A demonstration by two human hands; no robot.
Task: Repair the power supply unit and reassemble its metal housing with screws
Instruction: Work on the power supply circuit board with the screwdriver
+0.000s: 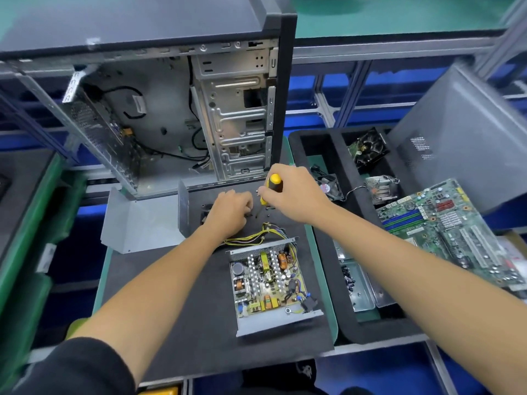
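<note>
Nearest you, on your side of both hands, the power supply unit (272, 283) lies open on the dark surface (171, 309), circuit board bare in its metal tray, yellow wire bundle (256, 236) trailing up toward your grips. So reassembly has yet to happen: the bent metal housing cover (137, 223) sits off to the left of your left hand, unfitted. Your left hand (231, 210) is curled down over small black screws (263, 212) between your hands; whether it pinches one, I cannot tell. Your right hand (291, 195) is clenched round the yellow-and-black screwdriver (274, 184), its tip hidden. Whether the board repair is finished cannot be judged. Beyond your grips stands the open computer case (176, 109).
</note>
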